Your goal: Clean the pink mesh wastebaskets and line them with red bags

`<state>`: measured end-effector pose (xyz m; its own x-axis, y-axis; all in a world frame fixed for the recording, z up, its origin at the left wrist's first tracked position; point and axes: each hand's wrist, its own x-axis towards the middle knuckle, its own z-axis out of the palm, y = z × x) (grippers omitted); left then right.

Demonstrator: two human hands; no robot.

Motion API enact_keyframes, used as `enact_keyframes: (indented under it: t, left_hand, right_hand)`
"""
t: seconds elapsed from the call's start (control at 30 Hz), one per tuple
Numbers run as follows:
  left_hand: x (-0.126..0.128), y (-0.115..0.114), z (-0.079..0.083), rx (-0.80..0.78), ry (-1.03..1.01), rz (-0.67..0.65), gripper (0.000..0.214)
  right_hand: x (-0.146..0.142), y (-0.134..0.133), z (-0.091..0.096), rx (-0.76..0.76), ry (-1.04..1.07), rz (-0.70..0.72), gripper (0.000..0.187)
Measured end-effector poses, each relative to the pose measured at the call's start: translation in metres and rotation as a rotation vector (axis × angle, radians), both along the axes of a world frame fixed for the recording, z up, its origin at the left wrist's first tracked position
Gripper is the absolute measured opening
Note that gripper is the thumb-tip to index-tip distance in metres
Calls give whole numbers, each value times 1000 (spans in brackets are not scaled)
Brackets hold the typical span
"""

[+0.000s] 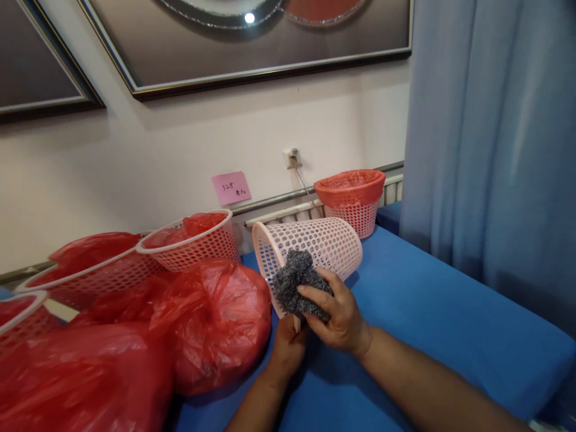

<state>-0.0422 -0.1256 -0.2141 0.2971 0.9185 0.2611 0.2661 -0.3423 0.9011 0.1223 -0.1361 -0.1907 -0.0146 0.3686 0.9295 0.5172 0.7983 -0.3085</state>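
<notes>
A pale pink perforated plastic wastebasket lies on its side on the blue table surface, its mouth facing left. My left hand is closed around the near part of its rim. With my right hand I grip a dark grey, speckled cloth and press it against the outside of the basket near the rim. Part of the rim is hidden behind the cloth.
Red plastic bags crowd the left side. Behind them are bag-lined baskets, and another lined basket stands at the back right. A blue curtain hangs at right. The wall has a socket and a pink note.
</notes>
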Motion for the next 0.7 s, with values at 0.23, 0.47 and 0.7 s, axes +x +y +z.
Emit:
enact_keyframes:
  t: [0.23, 0.47, 0.7]
  left_hand:
    - [-1, 6, -5, 46, 6, -82, 33]
    - [2, 9, -2, 73, 121, -108, 30]
    - [-5, -1, 19, 19, -84, 69, 31]
  right_hand:
    - [87, 83, -26, -509, 785, -424, 45]
    - [61, 58, -13, -395, 592, -303, 42]
    - [-1, -11, 7, -38, -44, 144, 50]
